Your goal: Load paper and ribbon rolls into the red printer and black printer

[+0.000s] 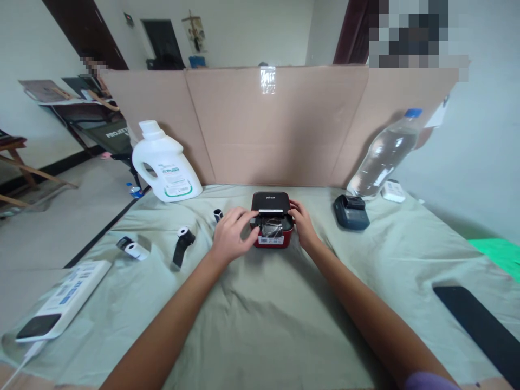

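Observation:
A small red and black label printer [273, 239] stands on the cloth with its black lid [270, 201] raised. A roll of shiny black material [271, 226] sits inside it. My left hand [234, 234] is at the printer's left side, thumb and forefinger curved against the edge of the opening. On the opposite side my right hand [303, 222] grips the printer, its thumb by the lid's edge and its fingers partly hidden behind. Left of my left hand lie a small dark roll [218, 215] and a white-cored roll with a loose black strip [184, 238].
At the far left lie a white roll [137, 251] and a white power bank [77, 295] with a cable. A white jug [166, 168], a black device [351, 213] and a water bottle [385, 157] stand near the cardboard screen [276, 130]. A dark phone [479, 325] lies right.

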A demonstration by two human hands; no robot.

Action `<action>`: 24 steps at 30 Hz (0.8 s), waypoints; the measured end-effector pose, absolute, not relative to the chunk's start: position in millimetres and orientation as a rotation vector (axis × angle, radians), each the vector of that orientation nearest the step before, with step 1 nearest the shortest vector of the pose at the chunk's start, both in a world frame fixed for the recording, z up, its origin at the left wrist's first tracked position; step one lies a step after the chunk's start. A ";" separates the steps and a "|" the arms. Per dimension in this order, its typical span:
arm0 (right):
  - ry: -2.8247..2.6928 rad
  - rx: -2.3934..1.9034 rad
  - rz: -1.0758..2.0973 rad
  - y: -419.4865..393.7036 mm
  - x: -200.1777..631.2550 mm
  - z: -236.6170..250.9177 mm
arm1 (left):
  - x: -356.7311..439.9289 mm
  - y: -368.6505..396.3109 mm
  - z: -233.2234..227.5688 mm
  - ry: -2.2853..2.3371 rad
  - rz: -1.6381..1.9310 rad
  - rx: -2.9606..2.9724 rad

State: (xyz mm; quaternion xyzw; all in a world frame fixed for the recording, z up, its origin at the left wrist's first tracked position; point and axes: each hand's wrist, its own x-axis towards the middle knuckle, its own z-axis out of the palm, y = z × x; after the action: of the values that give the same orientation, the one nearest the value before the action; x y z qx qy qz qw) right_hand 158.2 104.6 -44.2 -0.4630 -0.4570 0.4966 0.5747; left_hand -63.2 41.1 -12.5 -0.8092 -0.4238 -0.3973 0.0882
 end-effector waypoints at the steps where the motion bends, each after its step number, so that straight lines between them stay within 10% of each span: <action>1: -1.057 -1.079 1.167 105.0 157.1 -46.6 | -66.9 45.7 -19.2 -1.380 -1.206 -2.411; 24: -1.014 -0.991 1.089 108.7 152.4 -85.2 | -62.3 55.0 -29.2 -1.847 -1.254 -2.526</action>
State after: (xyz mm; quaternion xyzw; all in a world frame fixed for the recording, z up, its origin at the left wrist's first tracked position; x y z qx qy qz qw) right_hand 152.4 108.7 -85.2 -0.4320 -0.4421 0.4749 0.6265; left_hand -62.3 55.0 -29.2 -0.7443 -0.5443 -0.3695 -0.1147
